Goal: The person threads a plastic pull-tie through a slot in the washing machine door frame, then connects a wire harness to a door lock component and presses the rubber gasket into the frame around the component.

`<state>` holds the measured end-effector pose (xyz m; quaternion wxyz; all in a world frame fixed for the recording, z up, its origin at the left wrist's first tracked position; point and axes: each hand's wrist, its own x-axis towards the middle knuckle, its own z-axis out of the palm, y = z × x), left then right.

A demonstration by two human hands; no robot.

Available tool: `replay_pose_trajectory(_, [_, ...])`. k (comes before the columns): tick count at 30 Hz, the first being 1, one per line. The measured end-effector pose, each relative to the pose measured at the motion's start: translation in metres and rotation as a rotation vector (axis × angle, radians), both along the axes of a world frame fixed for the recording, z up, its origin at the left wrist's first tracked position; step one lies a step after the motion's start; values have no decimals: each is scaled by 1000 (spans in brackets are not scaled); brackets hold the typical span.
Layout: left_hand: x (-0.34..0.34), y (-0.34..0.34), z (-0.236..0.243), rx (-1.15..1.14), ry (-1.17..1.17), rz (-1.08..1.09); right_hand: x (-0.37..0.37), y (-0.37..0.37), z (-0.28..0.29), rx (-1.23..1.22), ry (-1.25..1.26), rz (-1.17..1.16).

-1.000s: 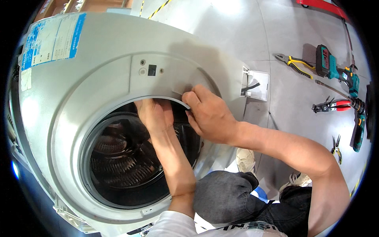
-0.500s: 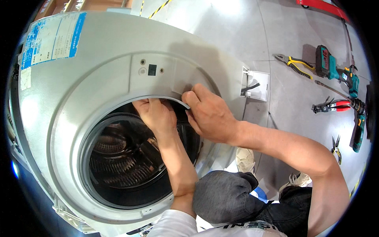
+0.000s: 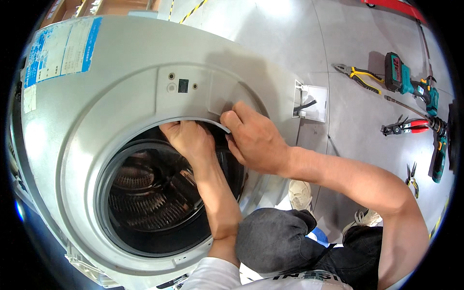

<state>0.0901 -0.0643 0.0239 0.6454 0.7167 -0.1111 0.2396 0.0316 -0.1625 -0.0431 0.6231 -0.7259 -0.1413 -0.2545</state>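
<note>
A washing machine's pale grey front panel (image 3: pixel 130 53) has a round door opening, with a dark rubber door seal (image 3: pixel 107 212) around the drum (image 3: pixel 145 193). My left hand (image 3: pixel 192 142) reaches into the top of the opening. Its fingers are curled up behind the panel's edge, where their tips and anything in them are hidden. To the right, my right hand (image 3: pixel 256 140) is closed on the opening's rim (image 3: pixel 224 127), thumb below and index finger above. Above the hands, the panel has a small dark square slot (image 3: pixel 183 86) between screw holes.
On the grey floor to the right lie yellow-handled pliers (image 3: pixel 362 79), a teal cordless drill (image 3: pixel 411 84), red-handled wire strippers (image 3: pixel 408 127) and needle-nose pliers (image 3: pixel 412 181). A white flap (image 3: pixel 316 104) with a black cable stands out from the machine's side. Shelving (image 3: pixel 111 7) is at the far left.
The view has shifted very slightly. My right hand stays on the rim, and my left hand remains inside the opening with little visible movement.
</note>
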Motion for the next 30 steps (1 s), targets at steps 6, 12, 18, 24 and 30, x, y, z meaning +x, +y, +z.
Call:
replay_pose_trajectory(6, [4, 13, -5, 225, -60, 131, 1, 3, 2, 3, -2, 13])
replay_pose_trajectory(12, [0, 3, 7, -80, 14, -16, 0, 3, 1, -1, 4, 1])
replay_pose_trajectory(18, [-1, 10, 8, -121, 36, -80, -2, 6, 0, 0, 15, 12])
replay_pose_trajectory(24, [4, 9, 3, -14, -14, -60, -2, 4, 1, -18, 20, 20])
replay_pose_trajectory(30, [-3, 9, 7, -184, 61, -95, -1, 3, 0, -31, 8, 4])
